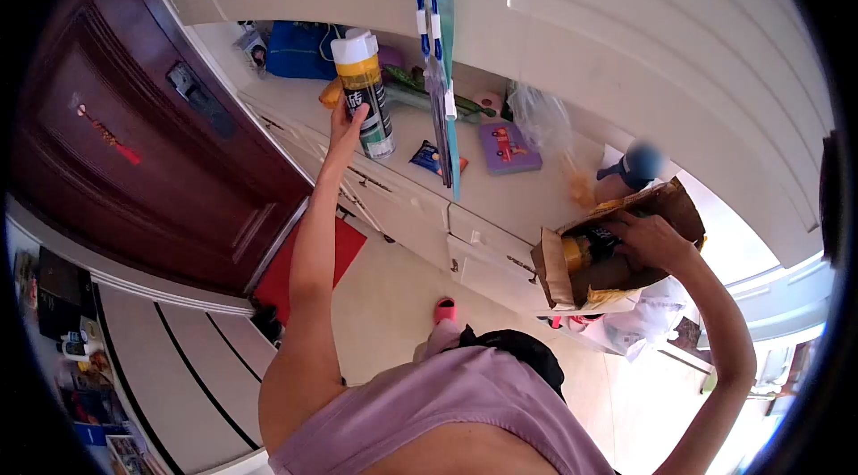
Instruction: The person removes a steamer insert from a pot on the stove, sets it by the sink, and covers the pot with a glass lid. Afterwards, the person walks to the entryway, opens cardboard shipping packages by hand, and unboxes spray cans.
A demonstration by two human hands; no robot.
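My left hand (347, 128) is closed around a cylindrical bottle (362, 73) with a white cap, a yellow band and a black label. It holds the bottle upright, slightly tilted, over the front of the cabinet shelf. To the right, my right hand (657, 243) reaches into an open cardboard box (559, 274). Its fingers are curled on a second yellow-and-black bottle (576, 252) that lies inside. The box walls and my hand hide part of that bottle.
On the shelf are a purple box (511, 149), a small blue packet (438, 157), a clear plastic bag (541, 117) and a blue bag (299, 50). Lanyards (436, 55) hang in front. A dark red door (134, 144) stands left, with a red mat (313, 260) below.
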